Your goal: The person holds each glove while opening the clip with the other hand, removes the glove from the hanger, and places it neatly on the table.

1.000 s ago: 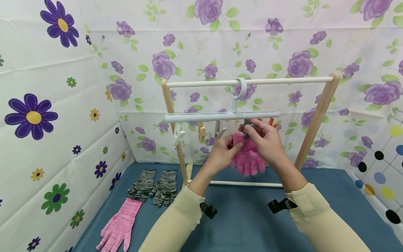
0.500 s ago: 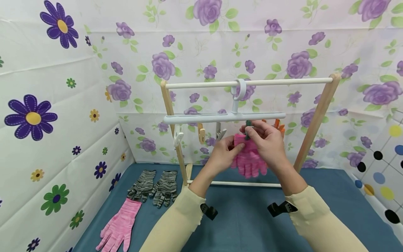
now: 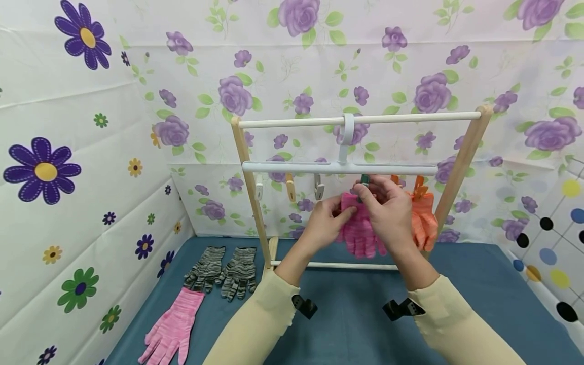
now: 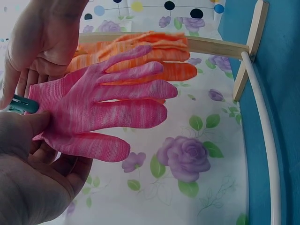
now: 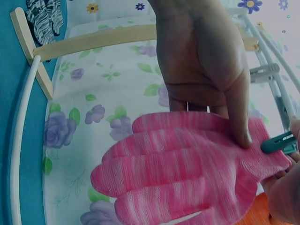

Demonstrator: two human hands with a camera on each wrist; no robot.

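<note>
Two floral sheets wall in this corner: the back one (image 3: 196,76) carries purple roses, the left one (image 3: 114,192) bold daisies, and a panel with coloured dots (image 3: 549,258) closes the right side. A plain blue-grey cloth (image 3: 337,329) covers the table. On it, toward the left, lie two grey striped gloves (image 3: 239,271) and a flat pink glove (image 3: 173,324), its fingers toward the near edge. A wooden rack (image 3: 292,122) stands at the back, a pale hanger (image 3: 310,168) hooked over its top rail, with white (image 3: 259,191), yellow (image 3: 290,188) and grey pegs (image 3: 318,188) dangling.

The black device (image 3: 403,309) at the right cuff bears pale marks too small for me to read.

The hanging glove (image 3: 360,235), also pink, is below the hanger's right half, between the hands and just left of an orange glove (image 3: 423,220). Its cuff is up, its fingers point down, and its long axis runs nearly vertical. The person's left hand (image 3: 323,220) pinches its cuff between thumb and fingers; the right hand (image 3: 388,208) pinches the green clip (image 5: 279,143) at that cuff.
</note>
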